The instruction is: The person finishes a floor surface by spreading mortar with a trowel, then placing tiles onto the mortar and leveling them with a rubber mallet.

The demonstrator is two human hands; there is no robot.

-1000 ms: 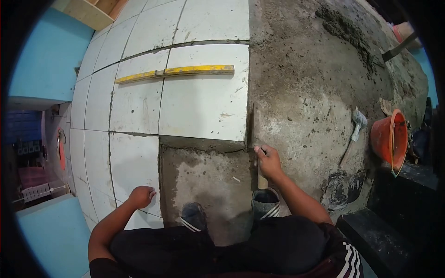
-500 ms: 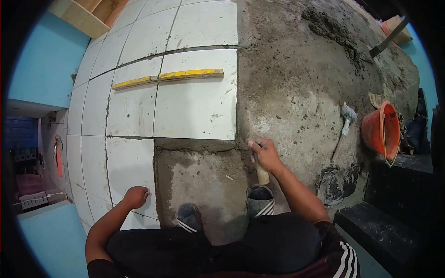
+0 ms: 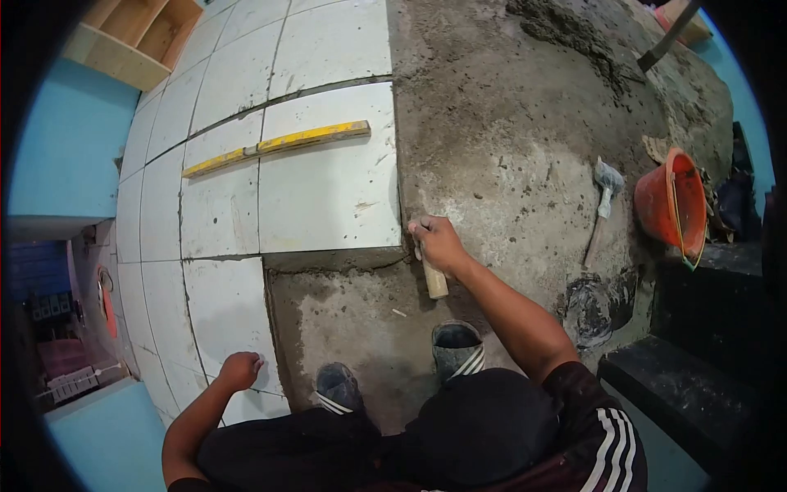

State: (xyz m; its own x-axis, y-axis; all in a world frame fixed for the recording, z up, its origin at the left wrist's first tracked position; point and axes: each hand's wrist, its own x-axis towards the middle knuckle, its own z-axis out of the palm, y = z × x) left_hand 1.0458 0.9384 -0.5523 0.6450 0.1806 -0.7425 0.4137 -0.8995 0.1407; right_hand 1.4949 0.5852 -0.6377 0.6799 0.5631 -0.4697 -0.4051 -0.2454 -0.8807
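My right hand (image 3: 443,246) is closed round a tool with a pale wooden handle (image 3: 436,283). The tool's working end is hidden, so its kind does not show. This hand is by the lower right corner of a large white tile (image 3: 328,201), where a strip of grey mortar (image 3: 336,261) runs along the tile's edge. Lower left, my left hand (image 3: 239,371) is curled closed, over or against another white tile (image 3: 225,307); whatever its fingers may hold is out of sight. A yellow spirit level (image 3: 311,135) lies across two tiles.
Bare rough floor (image 3: 492,189) spreads to the right. On it lies a hammer (image 3: 604,193) with a wrapped head, near an orange bucket (image 3: 668,201). Black steps (image 3: 697,385) rise lower right. Mortar (image 3: 574,45) is heaped at the back. Wooden shelving (image 3: 135,37) stands far left.
My right hand and the wooden-handled tool have shifted up and left, closer to the tile corner. The whole view has turned slightly. My left hand stays closed over the tile.
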